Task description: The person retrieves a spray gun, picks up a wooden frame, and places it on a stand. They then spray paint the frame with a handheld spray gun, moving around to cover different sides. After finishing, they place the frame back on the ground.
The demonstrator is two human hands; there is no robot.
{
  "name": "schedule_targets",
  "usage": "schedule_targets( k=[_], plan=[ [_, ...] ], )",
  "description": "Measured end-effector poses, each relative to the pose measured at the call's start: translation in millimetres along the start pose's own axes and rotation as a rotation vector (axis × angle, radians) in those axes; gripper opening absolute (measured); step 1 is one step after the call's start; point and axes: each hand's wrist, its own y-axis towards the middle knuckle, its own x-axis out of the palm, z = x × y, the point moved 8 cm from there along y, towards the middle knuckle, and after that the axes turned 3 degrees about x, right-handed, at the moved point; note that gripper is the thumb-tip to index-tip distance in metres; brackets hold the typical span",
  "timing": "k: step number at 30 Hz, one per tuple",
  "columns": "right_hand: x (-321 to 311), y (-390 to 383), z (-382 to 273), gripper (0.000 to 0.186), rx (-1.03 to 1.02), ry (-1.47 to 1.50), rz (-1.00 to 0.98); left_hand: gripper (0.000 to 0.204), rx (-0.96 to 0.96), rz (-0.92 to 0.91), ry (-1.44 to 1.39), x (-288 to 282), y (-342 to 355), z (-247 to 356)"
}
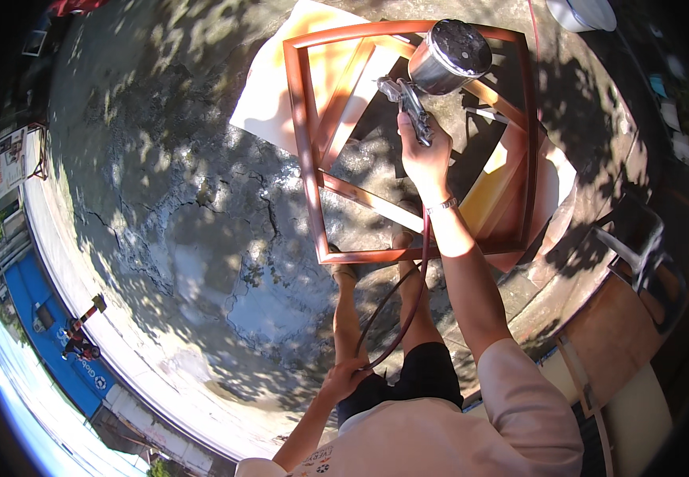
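My right hand (426, 161), with a wristband, is closed round the handle of a spray gun (413, 107) with a dark-topped metal cup (438, 70). The gun is over a reddish-brown wooden frame (305, 143). From the gun a dark red hose (419, 290) runs down past my forearm. My left hand (344, 378) grips this hose low by my thigh, its fingers partly hidden. Inside and under the frame lie wooden strips (372, 203) and a pale sheet (265, 103). Whether spray is leaving the nozzle I cannot tell.
Cracked concrete (201, 222) dappled with shade spreads to the left. A white basin (583, 14) stands at the far right. A metal-framed chair (638, 246) and brown boards (611, 334) are at the right. Riders on a motorcycle (82, 347) show on the road at the left.
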Motion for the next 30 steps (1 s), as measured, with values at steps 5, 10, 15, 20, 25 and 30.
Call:
schedule_targets(
  k=[5, 10, 15, 20, 25, 30],
  plan=[
    [68, -16, -29, 0.021, -0.022, 0.048, -0.239, 0.022, 0.040, 0.070, -0.080, 10, -5, -8],
    [72, -5, -45, 0.019, -0.126, 0.079, -0.205, 0.022, 0.035, 0.057, -0.077, 18, -1, -1],
    [1, 27, -24, 0.023, -0.196, -0.156, -0.052, 0.021, 0.050, 0.044, -0.044, 16, 7, 20],
    [-111, 62, -6, 0.027, -0.167, -0.378, 0.149, 0.021, 0.132, 0.003, -0.052, 12, 26, 56],
    [-232, 99, 15, 0.049, 0.053, -0.508, 0.397, 0.018, 0.305, 0.013, -0.015, 16, 41, 111],
    [-286, 124, -27, 0.049, -0.026, -0.590, 0.491, 0.021, 0.433, 0.071, -0.041, 25, 50, 139]
  ],
)
